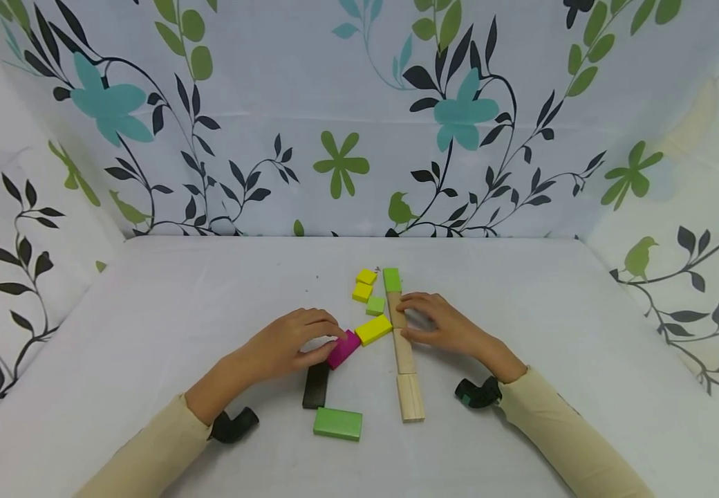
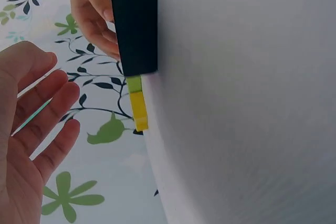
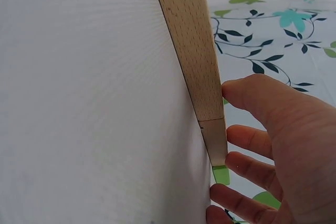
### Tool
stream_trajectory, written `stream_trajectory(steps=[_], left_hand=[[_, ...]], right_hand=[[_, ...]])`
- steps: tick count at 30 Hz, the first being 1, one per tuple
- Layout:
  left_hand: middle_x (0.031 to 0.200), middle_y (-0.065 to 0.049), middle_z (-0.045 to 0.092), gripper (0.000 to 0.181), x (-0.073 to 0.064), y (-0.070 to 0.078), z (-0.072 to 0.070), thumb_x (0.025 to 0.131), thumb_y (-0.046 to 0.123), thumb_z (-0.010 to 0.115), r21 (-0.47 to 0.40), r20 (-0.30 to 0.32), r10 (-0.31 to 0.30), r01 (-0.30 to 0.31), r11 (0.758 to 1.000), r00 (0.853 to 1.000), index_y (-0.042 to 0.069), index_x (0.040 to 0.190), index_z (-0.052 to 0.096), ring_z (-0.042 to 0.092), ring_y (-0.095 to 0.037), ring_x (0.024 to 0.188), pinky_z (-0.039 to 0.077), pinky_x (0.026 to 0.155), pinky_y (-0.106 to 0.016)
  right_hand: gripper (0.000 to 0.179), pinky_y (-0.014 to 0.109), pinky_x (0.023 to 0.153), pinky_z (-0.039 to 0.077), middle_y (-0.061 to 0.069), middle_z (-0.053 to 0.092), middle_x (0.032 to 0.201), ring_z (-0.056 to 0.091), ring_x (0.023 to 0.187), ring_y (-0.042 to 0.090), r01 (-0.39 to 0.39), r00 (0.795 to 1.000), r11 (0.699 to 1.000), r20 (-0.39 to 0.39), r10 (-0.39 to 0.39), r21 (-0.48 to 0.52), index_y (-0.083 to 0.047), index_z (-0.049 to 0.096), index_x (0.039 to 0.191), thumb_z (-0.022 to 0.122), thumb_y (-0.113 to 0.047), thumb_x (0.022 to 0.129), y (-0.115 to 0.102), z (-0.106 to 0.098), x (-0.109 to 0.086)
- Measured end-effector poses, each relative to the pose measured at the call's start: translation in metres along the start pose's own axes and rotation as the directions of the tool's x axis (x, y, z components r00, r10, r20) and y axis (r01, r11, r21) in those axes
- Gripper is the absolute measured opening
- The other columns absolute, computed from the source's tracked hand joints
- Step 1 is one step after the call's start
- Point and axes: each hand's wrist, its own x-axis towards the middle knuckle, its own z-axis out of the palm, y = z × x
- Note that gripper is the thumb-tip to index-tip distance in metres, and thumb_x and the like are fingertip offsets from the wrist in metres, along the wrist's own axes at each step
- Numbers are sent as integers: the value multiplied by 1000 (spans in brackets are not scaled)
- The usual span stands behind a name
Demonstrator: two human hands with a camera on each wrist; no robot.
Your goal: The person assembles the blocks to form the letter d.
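Observation:
My left hand (image 1: pixel 291 342) hovers at a magenta block (image 1: pixel 343 349), thumb and fingers at its near-left side. In the left wrist view that hand's fingers (image 2: pixel 65 95) are loosely bent with nothing between them; a dark block (image 2: pixel 135 24) stands beside. My right hand (image 1: pixel 446 328) touches the row of natural wooden blocks (image 1: pixel 404 351) with its fingertips. From the right wrist, its thumb (image 3: pixel 241 90) rests against one wooden block's (image 3: pixel 191 51) side, fingers spread along the row. A yellow block (image 1: pixel 374 330) lies slantwise between the magenta block and the row.
A light green block (image 1: pixel 392 280) caps the row's far end. Left of it sit two small yellow blocks (image 1: pixel 362 292) and a small green one (image 1: pixel 375 306). Nearer me, a green block (image 1: pixel 337 424) lies below the dark one. A patterned cloth (image 1: pixel 260 104) hangs behind.

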Motion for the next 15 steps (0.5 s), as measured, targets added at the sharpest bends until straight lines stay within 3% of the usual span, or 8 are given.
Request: stream_trajectory(steps=[7, 15], left_hand=[[105, 1, 65, 19, 10, -21, 1, 89, 12, 69, -70, 74, -114, 119, 990, 991, 11, 108, 71, 61, -15, 98, 53, 87, -32], [113, -2, 63, 23, 27, -42, 7, 93, 13, 65, -83, 168, -232, 249, 965, 958, 10, 116, 68, 59, -19, 104, 50, 94, -37]], right_hand=[[46, 52, 108, 36, 13, 49, 143, 41, 131, 34, -6, 1000, 1000, 0, 6, -15, -8, 59, 130, 69, -30, 91, 0, 0, 0], [46, 52, 108, 36, 14, 49, 143, 41, 131, 34, -3, 1000, 1000, -2, 3, -8, -7, 59, 130, 69, -29, 91, -2, -1, 0]])
